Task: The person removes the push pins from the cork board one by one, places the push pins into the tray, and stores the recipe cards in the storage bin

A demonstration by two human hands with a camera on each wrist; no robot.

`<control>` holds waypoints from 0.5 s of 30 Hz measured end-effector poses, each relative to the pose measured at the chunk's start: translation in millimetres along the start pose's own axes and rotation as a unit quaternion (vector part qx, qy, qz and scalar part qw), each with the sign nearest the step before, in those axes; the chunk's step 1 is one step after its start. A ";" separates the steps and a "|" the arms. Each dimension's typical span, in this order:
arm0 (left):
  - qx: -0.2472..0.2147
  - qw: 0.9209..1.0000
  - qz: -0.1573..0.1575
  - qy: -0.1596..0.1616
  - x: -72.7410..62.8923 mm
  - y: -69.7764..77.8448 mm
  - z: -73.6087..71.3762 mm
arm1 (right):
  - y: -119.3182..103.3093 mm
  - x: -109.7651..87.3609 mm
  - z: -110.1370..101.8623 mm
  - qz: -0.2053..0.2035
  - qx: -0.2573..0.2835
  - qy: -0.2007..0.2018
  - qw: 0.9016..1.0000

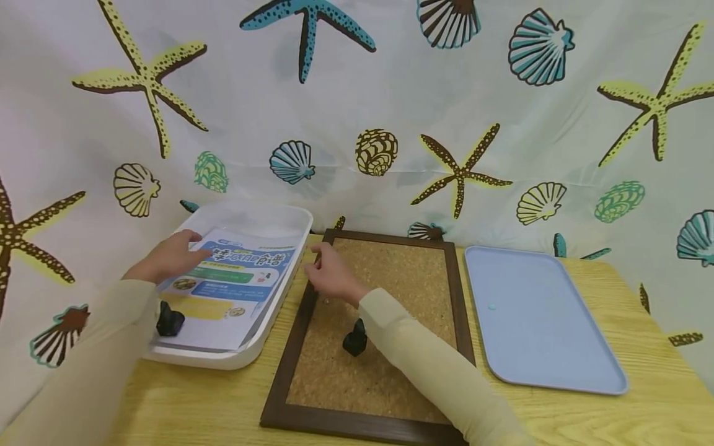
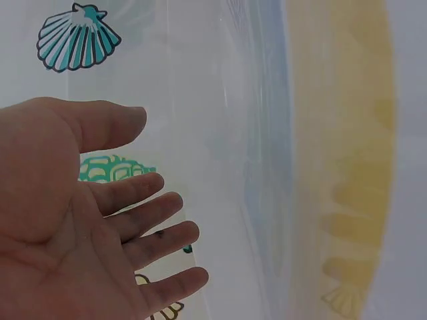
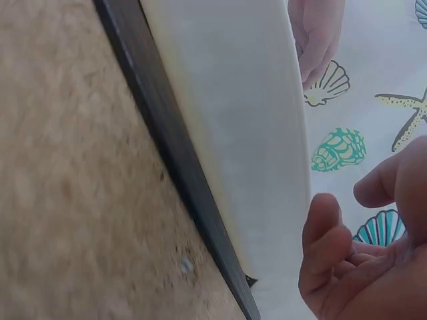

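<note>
My left hand [image 1: 167, 255] hovers over the left part of a white plastic bin [image 1: 295, 217], fingers spread. In the left wrist view the palm of this left hand [image 2: 73, 220] shows nothing held. Inside the bin lies a stack of papers, with a blue, green and yellow printed sheet [image 1: 223, 286] on top. My right hand [image 1: 334, 274] is above the left edge of a brown-framed cork board [image 1: 413, 279], close to the bin's right wall. Its fingers [image 3: 325, 250] are loosely curled around nothing. A small clear pin-like piece [image 3: 186, 265] sits on the cork near the frame.
To the right of the board lies a light blue tray [image 1: 541, 316] with a tiny light-blue piece [image 1: 492, 307] on it. Everything stands on a yellow wood-grain table [image 1: 184, 402]. A white curtain [image 1: 346, 105] with starfish and shells hangs close behind.
</note>
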State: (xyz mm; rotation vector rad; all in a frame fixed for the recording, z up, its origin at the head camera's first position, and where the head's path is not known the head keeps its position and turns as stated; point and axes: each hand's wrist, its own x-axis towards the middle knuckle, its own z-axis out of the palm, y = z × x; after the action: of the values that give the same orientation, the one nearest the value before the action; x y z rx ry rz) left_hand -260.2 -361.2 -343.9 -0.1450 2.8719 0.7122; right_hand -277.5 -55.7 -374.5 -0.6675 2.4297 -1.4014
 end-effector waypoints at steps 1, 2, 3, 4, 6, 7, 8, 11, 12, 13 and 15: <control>0.003 1.000 0.007 0.000 0.2 3.9 1.9 | 1.3 -1.6 -2.2 -0.003 -0.006 0.001 1.000; 0.010 1.000 0.016 0.002 0.1 8.0 3.5 | 2.4 -3.6 -4.5 -0.007 -0.018 0.002 1.000; 0.018 0.999 0.026 0.005 -0.2 12.0 5.3 | 3.8 -5.4 -6.9 -0.011 -0.032 0.004 0.999; 0.027 0.999 0.038 0.009 -0.5 16.1 6.7 | 5.2 -7.3 -8.9 -0.016 -0.041 0.001 0.999; 0.043 0.998 0.052 0.014 -1.4 24.0 9.7 | 7.5 -11.5 -13.0 -0.028 -0.058 -0.001 0.998; 0.047 0.997 0.057 0.015 -1.7 27.9 11.3 | 8.4 -13.7 -14.9 -0.033 -0.065 -0.002 0.997; 0.052 0.997 0.063 0.016 -2.4 32.1 12.4 | 9.6 -15.9 -16.8 -0.040 -0.075 -0.001 0.996; 0.042 0.997 0.069 0.008 -5.4 42.0 16.3 | 12.7 -22.8 -21.9 -0.054 -0.090 -0.001 0.994; 0.038 0.997 0.073 0.005 -6.7 44.7 17.6 | 13.9 -25.3 -23.5 -0.054 -0.091 -0.002 0.994; 0.034 0.996 0.077 0.004 -8.1 47.5 18.8 | 15.2 -28.1 -25.5 -0.054 -0.092 -0.004 0.994; 0.027 0.996 0.083 0.000 -11.3 52.6 21.9 | 17.2 -34.3 -30.7 -0.051 -0.090 -0.008 0.995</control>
State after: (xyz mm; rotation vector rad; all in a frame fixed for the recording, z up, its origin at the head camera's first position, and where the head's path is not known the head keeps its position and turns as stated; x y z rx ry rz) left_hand -253.1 -304.1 -336.9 0.1017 2.9238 0.6612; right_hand -265.8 -8.0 -374.1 -0.8517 2.5628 -1.2175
